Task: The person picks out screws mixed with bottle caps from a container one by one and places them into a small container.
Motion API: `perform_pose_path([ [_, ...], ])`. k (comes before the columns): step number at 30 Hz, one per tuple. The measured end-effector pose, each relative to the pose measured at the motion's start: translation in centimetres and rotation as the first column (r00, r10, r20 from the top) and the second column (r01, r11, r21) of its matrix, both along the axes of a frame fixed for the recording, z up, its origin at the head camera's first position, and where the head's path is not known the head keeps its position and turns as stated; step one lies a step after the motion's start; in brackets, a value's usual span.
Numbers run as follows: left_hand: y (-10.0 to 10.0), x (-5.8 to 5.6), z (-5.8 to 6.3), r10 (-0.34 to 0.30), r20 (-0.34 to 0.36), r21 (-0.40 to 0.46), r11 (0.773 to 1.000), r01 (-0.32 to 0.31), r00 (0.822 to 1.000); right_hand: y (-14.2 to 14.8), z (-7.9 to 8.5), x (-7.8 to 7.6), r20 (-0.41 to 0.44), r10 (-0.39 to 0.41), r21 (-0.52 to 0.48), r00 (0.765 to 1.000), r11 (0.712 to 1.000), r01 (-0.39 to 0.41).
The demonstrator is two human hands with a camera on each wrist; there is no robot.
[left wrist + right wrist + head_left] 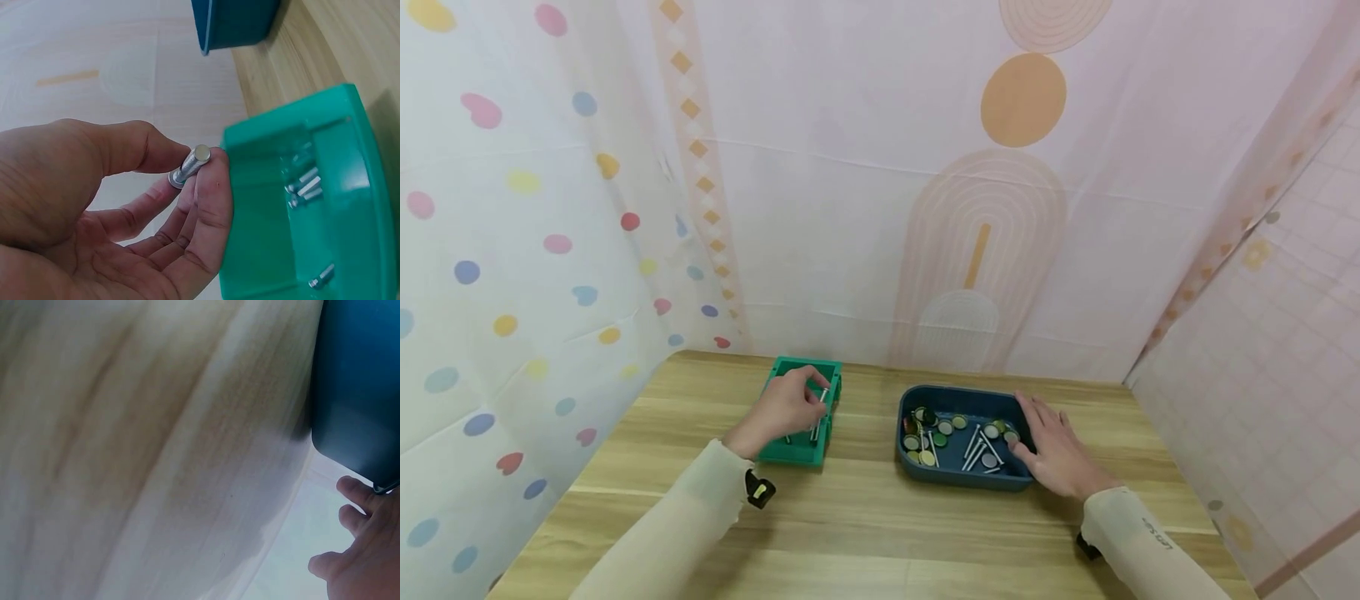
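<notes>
My left hand is over the green bin. Its thumb and fingertips pinch a silver bolt, which has a threaded shank. Several other bolts lie on the bin's floor in the left wrist view. At the right end of the dark blue box, my right hand rests on the rim with its fingers extended. Inside that box are several long bolts and bottle caps in silver, green and yellowish tones.
Both containers stand on a wood-grain table, the green bin left of the blue box with bare wood between them. A patterned curtain hangs behind the table and along both sides.
</notes>
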State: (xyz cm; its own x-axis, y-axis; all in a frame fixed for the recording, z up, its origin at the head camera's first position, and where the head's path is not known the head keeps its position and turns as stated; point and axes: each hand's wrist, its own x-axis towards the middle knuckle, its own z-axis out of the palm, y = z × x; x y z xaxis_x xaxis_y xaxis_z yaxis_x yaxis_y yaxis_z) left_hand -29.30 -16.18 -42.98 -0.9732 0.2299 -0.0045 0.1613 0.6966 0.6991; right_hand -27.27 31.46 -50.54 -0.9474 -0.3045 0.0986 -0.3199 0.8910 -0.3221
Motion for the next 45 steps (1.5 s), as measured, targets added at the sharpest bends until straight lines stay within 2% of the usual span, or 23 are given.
perform_pose_path([
  [8,-1.0,-0.9,-0.8,0.031,0.054,0.016,0.999,-0.032,0.998,0.1,0.1,-0.2,0.002,-0.005,-0.001,1.0,1.0,0.005],
  [19,-1.6,-1.5,-2.1,0.064,0.101,-0.047,0.997,-0.06,0.993,0.0,-0.3,-0.3,0.003,0.0,-0.006,1.0,1.0,0.0],
  [28,-2.0,-2.3,-2.8,0.068,0.15,-0.072,0.996,-0.058,0.986,0.0,-0.4,-0.4,0.004,0.0,-0.012,1.0,1.0,0.0],
  [30,-2.2,-2.7,-3.3,0.068,0.163,-0.082,0.995,-0.056,0.984,0.1,-0.4,-0.4,0.004,0.0,-0.004,1.0,1.0,0.0],
  [37,-3.9,-7.0,-8.8,0.018,0.138,-0.118,0.993,-0.001,0.99,0.2,-0.6,-0.3,-0.01,0.016,-0.057,1.0,0.998,-0.017],
  [41,-4.0,-8.0,-10.1,0.014,0.139,-0.146,0.989,0.006,0.99,0.5,-1.0,-0.4,-0.051,0.042,-0.104,0.998,0.993,-0.047],
  [44,-3.7,-8.0,-10.0,0.021,0.149,-0.157,0.988,0.002,0.989,0.5,-0.8,-0.3,-0.041,0.04,-0.101,0.998,0.994,-0.044],
  [45,-3.5,-7.8,-9.6,0.031,0.155,-0.152,0.988,-0.007,0.988,0.5,-0.8,-0.3,-0.033,0.035,-0.092,0.999,0.995,-0.038],
])
